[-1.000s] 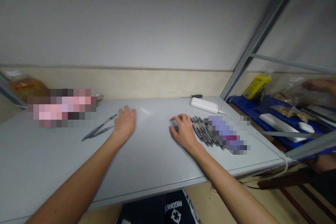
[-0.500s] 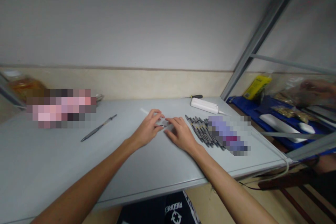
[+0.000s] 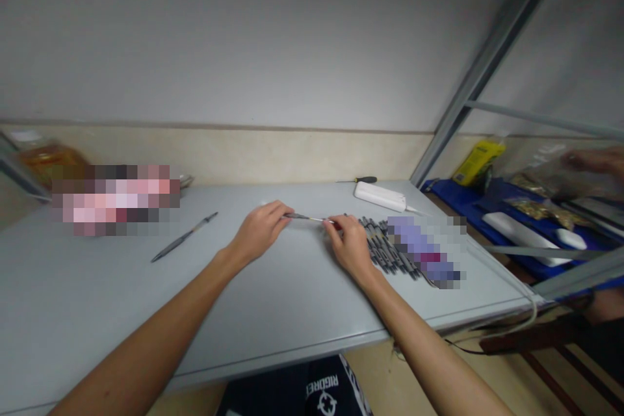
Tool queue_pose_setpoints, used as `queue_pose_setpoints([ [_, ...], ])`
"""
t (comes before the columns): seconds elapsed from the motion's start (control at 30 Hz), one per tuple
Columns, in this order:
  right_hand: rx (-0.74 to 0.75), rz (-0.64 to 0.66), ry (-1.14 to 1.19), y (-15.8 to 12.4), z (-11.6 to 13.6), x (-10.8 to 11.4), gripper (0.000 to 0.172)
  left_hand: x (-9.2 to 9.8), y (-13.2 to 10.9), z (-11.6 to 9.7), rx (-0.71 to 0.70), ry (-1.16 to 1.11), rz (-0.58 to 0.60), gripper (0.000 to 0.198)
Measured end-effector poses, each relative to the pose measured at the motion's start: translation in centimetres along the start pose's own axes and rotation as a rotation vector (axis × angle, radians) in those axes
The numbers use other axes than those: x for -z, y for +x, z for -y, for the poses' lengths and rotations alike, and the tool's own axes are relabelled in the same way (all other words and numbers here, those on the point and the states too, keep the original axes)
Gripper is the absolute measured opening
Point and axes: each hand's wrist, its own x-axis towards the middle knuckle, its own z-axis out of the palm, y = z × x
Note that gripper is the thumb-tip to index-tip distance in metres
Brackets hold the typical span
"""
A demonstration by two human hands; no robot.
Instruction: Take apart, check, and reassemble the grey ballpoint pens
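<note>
Nearest the camera, dark shorts point(image 3: 312, 393) with white lettering show below the front edge of the pale grey table point(image 3: 273, 312), whose top is smooth, matt and mostly bare. Two bare forearms reach up across it from the lower corners. The left hand point(image 3: 258, 231) and the right hand point(image 3: 351, 248) meet near the middle of the table, and between them a slim pen point(image 3: 307, 217) lies roughly level just above the surface. The left grip is pinched closed on its darker end, and the right grip is closed on the other end, where a bit of red shows. Just to the right of the right hand a row of pens point(image 3: 383, 248) lies side by side on the table, partly under a blurred patch. Well apart on the left lies a loose pen point(image 3: 182, 238), slanted. Further back sit a flat white device point(image 3: 380, 195) and, behind it at the table's rear edge, a small screwdriver point(image 3: 361, 179). A beige strip runs along the foot of the plain grey wall point(image 3: 244, 45). On the right a slanted metal post point(image 3: 468, 88) separates a neighbouring place with a blue mat point(image 3: 492, 205), a yellow packet point(image 3: 475, 159) and another person's hand point(image 3: 597, 159), blurred.
</note>
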Motion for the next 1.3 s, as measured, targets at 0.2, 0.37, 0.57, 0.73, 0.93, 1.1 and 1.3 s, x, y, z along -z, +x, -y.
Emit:
queue_pose_setpoints([
  [0.2, 0.127, 0.013, -0.214, -0.4, 1.4, 0.4, 0.039, -0.5, 0.1, -0.4, -0.043, 0.134, -0.037, 0.023],
  [0.37, 0.211, 0.118, -0.509, -0.7, 3.4, 0.2, 0.023, -1.5, 0.1, -2.1, -0.051, 0.154, 0.025, 0.027],
  [0.57, -0.061, 0.304, -0.471, -0.5, 3.4, -0.2, 0.026, -1.3, 0.0, -3.9, -0.164, 0.385, 0.035, 0.022],
  [0.73, -0.219, 0.469, 0.064, 0.8, 3.1, 1.0, 0.03, -1.5, 0.0, -4.2, -0.281, 0.466, -0.005, 0.033],
  [0.93, -0.635, 1.275, 1.155, 1.6, 3.7, 2.5, 0.039, -1.7, -0.2, -3.7, -0.225, 0.388, -0.158, 0.021],
  [1.1, -0.83, 1.451, 1.312, 1.0, 4.2, 1.0, 0.037, -1.4, -0.2, -3.3, -0.283, 0.443, -0.157, 0.029],
  [1.3, -0.759, 1.184, 1.039, 0.7, 5.8, 0.6, 0.027, -1.9, -0.3, -2.7, -0.258, 0.53, -0.138, 0.027],
])
